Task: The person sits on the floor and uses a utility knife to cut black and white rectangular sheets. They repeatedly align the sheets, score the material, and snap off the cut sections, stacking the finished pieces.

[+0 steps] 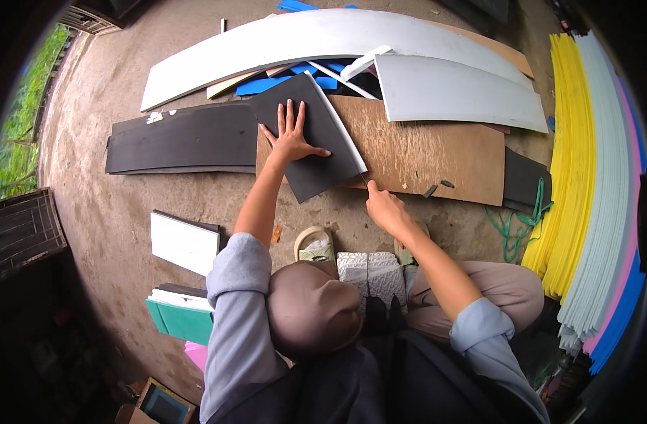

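Knees (311, 304) face concrete floor (115, 219) and brown board (436, 159), left hand (291, 141) spread on black sheet (316, 171), right hand (387, 209) gripping tool (364, 177).

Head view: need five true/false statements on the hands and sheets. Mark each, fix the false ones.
1. The left hand is spread flat on the angled black sheet. True.
2. The right hand is empty. False: it grips a thin tool, mostly hidden, at the angled black sheet's edge.
3. The brown board lies partly under the angled black sheet. True.
4. The yellow sheets are at the picture's left. False: they are at its right.
5. Green string lies near the yellow sheets. True.
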### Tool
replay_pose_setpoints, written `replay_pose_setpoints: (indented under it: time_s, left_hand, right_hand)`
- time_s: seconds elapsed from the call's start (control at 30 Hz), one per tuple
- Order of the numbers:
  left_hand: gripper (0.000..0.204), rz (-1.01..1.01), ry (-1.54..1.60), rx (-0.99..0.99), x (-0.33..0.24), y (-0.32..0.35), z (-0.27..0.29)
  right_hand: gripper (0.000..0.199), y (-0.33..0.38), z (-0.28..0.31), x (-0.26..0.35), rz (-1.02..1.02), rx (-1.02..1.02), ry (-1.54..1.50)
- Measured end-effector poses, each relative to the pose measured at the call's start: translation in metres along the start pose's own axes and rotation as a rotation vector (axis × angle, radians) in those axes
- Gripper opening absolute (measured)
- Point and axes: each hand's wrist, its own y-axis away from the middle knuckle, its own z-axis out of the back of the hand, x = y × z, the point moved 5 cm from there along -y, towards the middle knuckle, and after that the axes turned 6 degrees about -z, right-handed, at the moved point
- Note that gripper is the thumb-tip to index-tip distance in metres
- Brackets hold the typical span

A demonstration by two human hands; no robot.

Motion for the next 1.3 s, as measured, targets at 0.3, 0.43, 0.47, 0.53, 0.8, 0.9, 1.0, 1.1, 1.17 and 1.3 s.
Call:
replay_pose_setpoints:
  time_s: [0.3,0.43,0.47,0.53,0.8,0.9,1.0,1.1,1.17,1.3]
  left_hand:
    - [0.141,-0.033,0.013,-0.05,0.005,0.001,-0.002]
    - [0.141,-0.038,0.02,-0.063,0.004,0.007,-0.002]
    - [0.141,-0.051,0.029,-0.076,0.0,0.005,0.0]
    - [0.14,-0.078,0.06,-0.123,-0.004,0.003,0.002]
    - [0.137,-0.061,0.117,-0.148,-0.004,0.009,0.009]
    - [0.137,-0.057,0.118,-0.151,-0.003,0.009,0.009]
    - [0.135,-0.058,0.111,-0.145,-0.006,0.007,0.009]
    - [0.134,-0.066,0.073,-0.246,-0.006,0.009,0.006]
    - [0.133,-0.041,0.057,-0.189,-0.008,0.006,0.005]
    - [0.132,0.006,0.035,-0.115,-0.004,0.007,0.003]
  right_hand:
    - [0.02,-0.008,0.028,-0.003,-0.036,0.261,-0.056]
    - [0.024,-0.062,0.104,0.037,0.171,-0.183,-0.104]
    - [0.024,-0.083,0.117,0.051,0.225,-0.305,-0.043]
    - [0.025,-0.125,0.13,0.085,0.274,-0.431,0.02]
    - [0.03,-0.212,0.105,0.134,0.216,-0.287,0.114]
    - [0.03,-0.216,0.101,0.137,0.219,-0.287,0.148]
    - [0.03,-0.224,0.107,0.14,0.103,-0.16,0.007]
    - [0.025,-0.222,0.114,0.154,-0.04,0.057,0.052]
    - [0.022,-0.216,0.118,0.154,-0.128,0.168,0.16]
    - [0.021,-0.176,0.105,0.142,-0.203,0.243,0.2]
